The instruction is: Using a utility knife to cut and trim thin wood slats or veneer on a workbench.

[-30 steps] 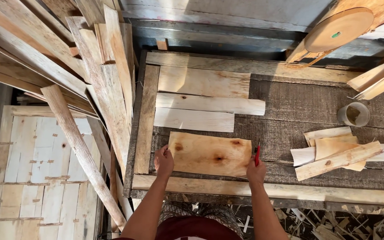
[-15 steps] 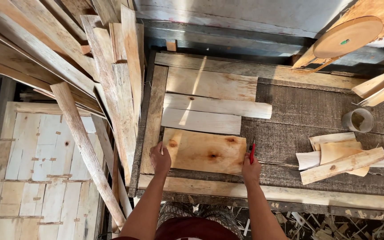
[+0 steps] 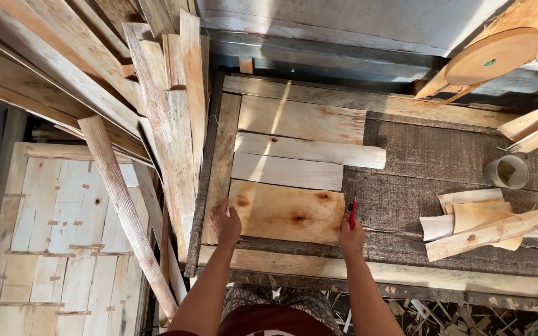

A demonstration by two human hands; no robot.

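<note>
The knotty board (image 3: 287, 211) is laid flat at 6 o'clock in the wooden frame (image 3: 225, 149), butted just under the pale board (image 3: 286, 171); its long axis runs 9-to-3, left end against the frame's left rail. It is likely pinned this way so it stays square to the boards above. The left hand (image 3: 226, 223) is pressed on the 9 o'clock end, fingers spread flat, nothing gripped. The right hand (image 3: 351, 235) is set at the 3 o'clock end, fingers curled around a red pencil (image 3: 353, 213), tip pointing to 12 along the board's end edge, seemingly for marking. Offcuts (image 3: 477, 227) and a tape roll (image 3: 507, 171) lie well apart at 3 o'clock.
</note>
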